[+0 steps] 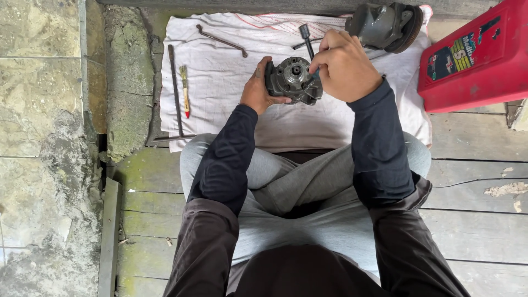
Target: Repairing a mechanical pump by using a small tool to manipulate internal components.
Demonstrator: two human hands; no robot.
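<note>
While the person sits cross-legged on the wooden floor (473, 231), both hands are up over a white cloth (220, 77) spread in front of the knees. The left hand (257, 91) is curled around the left side of a round grey metal part (293, 80), with the thumb lying along its bottom edge. It grips the part tight. The right hand (344, 66) sits at about 2 o'clock from the part. Its fingers are bent in close, and the fingertips pinch something small at the part's top right edge. What it pinches is too small to tell. The metal part is held just above the middle of the cloth.

On the cloth, at 9 o'clock from the part, a long thin rod (175, 88) lies straight, and a small brush (185, 91) with a red tip lies just beside it. At 11 o'clock lies a bent metal bar (221, 40). A dark T-shaped tool (306, 38) lies at 12 o'clock, partly behind the right hand. At 1 o'clock a bigger grey metal housing (385, 25) rests on the cloth's far corner. A red plastic case (476, 58) sits at 3 o'clock, off the cloth.
</note>
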